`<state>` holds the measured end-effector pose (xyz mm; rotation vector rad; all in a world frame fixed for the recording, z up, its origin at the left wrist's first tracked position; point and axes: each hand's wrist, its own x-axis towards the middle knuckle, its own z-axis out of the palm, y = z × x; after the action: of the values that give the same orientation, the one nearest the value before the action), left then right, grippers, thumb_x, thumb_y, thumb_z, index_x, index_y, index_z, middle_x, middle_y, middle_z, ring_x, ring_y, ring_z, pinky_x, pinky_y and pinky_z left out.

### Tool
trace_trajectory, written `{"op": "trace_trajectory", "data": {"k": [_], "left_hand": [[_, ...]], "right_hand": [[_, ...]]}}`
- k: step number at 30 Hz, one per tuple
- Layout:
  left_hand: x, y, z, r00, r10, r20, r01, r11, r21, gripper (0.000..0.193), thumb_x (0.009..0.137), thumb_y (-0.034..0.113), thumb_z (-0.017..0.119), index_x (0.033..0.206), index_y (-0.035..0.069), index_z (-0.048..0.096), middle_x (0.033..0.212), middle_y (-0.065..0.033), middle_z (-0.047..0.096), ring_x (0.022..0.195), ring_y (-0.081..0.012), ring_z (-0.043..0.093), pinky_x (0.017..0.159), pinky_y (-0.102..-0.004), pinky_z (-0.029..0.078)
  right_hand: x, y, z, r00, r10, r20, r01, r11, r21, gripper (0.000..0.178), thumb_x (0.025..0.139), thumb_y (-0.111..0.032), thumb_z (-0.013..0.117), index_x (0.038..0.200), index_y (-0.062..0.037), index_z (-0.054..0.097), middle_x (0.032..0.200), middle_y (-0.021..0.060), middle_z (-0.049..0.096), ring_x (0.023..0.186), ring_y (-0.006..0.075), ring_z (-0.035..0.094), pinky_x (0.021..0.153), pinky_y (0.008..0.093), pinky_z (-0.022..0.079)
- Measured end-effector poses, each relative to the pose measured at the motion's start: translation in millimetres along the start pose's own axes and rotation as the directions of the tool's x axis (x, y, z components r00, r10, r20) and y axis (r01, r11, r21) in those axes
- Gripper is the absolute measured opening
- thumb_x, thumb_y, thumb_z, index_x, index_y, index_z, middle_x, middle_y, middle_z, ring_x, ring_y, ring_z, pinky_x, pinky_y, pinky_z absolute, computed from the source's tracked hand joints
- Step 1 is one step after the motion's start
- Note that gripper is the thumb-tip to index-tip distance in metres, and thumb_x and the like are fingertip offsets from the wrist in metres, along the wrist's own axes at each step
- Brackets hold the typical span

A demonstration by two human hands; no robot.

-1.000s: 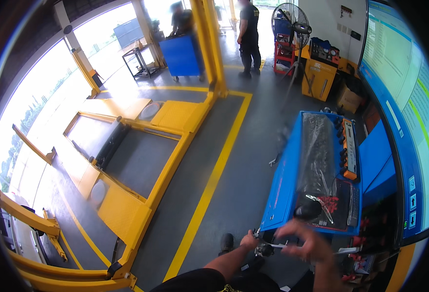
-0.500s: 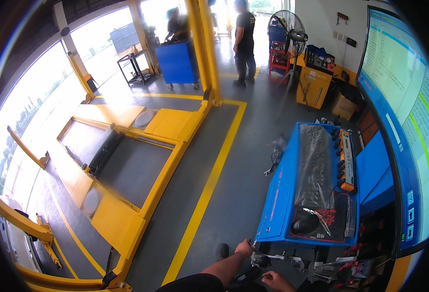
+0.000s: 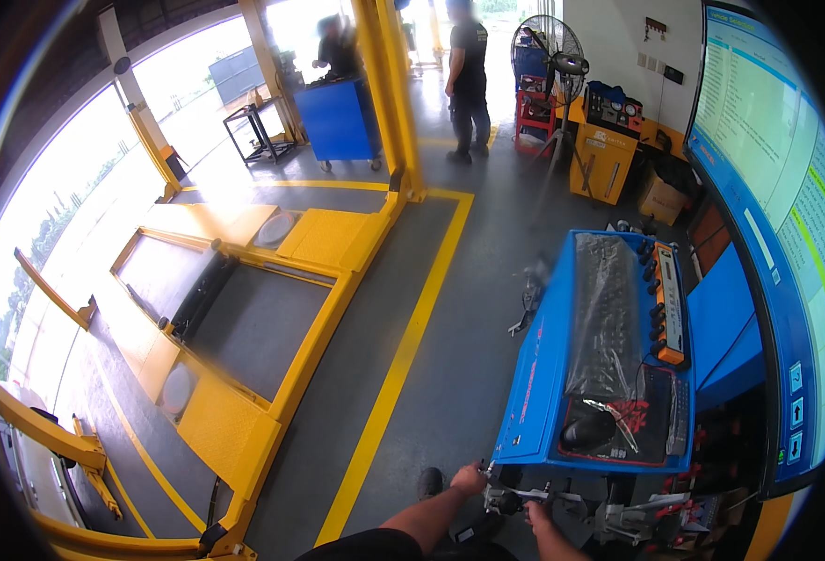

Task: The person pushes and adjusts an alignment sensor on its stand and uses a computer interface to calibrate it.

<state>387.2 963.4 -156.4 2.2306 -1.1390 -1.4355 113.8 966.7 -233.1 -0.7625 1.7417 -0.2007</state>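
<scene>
At the near left corner of a blue cabinet (image 3: 525, 393), my left hand (image 3: 470, 480) is closed around the left end of a metal wheel clamp (image 3: 515, 496). My right hand (image 3: 537, 514) has its fingers closed on the clamp's bar, to the right of my left. The clamp sits low beside the cabinet's near side, and its lower part is hard to make out. Another metal clamp (image 3: 623, 519) hangs to the right of my right hand. On the cabinet top lie a plastic-covered keyboard (image 3: 602, 309), a dark mouse (image 3: 588, 432) and an orange device rack (image 3: 667, 304).
A large screen (image 3: 759, 215) stands close on the right. To the left is a yellow vehicle lift (image 3: 291, 374), with a yellow floor line (image 3: 398, 374) alongside. Ahead are a standing fan (image 3: 548, 61), a yellow cabinet (image 3: 604, 164), a blue cart (image 3: 338, 122) and a standing person (image 3: 469, 84).
My right hand has moved up and forward from below the clamp onto its bar. My left hand has stayed at the clamp's left end.
</scene>
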Motion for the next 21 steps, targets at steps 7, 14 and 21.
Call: {"op": "trace_trajectory", "data": {"k": [7,14,21], "left_hand": [[15.0,-34.3,21.5,0.992,0.124,0.007,-0.124,0.992,0.019,0.050,0.083,0.038,0.067,0.124,0.009,0.062,0.118,-0.0195,0.066,0.114,-0.0351,0.062,0.097,-0.0441,0.049],[42.5,-27.0,30.6,0.982,0.153,0.112,-0.151,0.988,-0.026,0.072,0.078,0.056,0.073,0.132,0.011,0.057,0.118,-0.0213,0.066,0.112,-0.0347,0.064,0.095,-0.0422,0.050],[37.3,-22.2,22.1,0.975,0.071,0.211,-0.083,0.996,0.046,0.078,0.077,0.059,0.072,0.135,0.009,0.056,0.127,-0.0197,0.063,0.119,-0.0327,0.061,0.099,-0.0402,0.048]], "right_hand": [[-25.4,-3.8,18.4,0.991,0.118,-0.070,-0.103,0.977,0.185,0.050,0.086,-0.021,0.064,0.130,-0.0196,0.039,0.103,0.0078,0.058,0.067,0.0212,0.060,0.055,0.0396,0.055],[20.9,22.5,11.9,0.966,0.260,-0.006,-0.237,0.891,0.387,0.035,0.090,-0.033,0.064,0.118,-0.0227,0.047,0.096,0.0049,0.060,0.068,0.0230,0.061,0.062,0.0439,0.052],[25.9,27.9,20.0,0.969,0.233,0.077,-0.225,0.718,0.659,0.024,0.079,-0.018,0.073,0.099,-0.0155,0.058,0.078,0.0018,0.060,0.056,0.0123,0.053,0.045,0.0305,0.038]]}}
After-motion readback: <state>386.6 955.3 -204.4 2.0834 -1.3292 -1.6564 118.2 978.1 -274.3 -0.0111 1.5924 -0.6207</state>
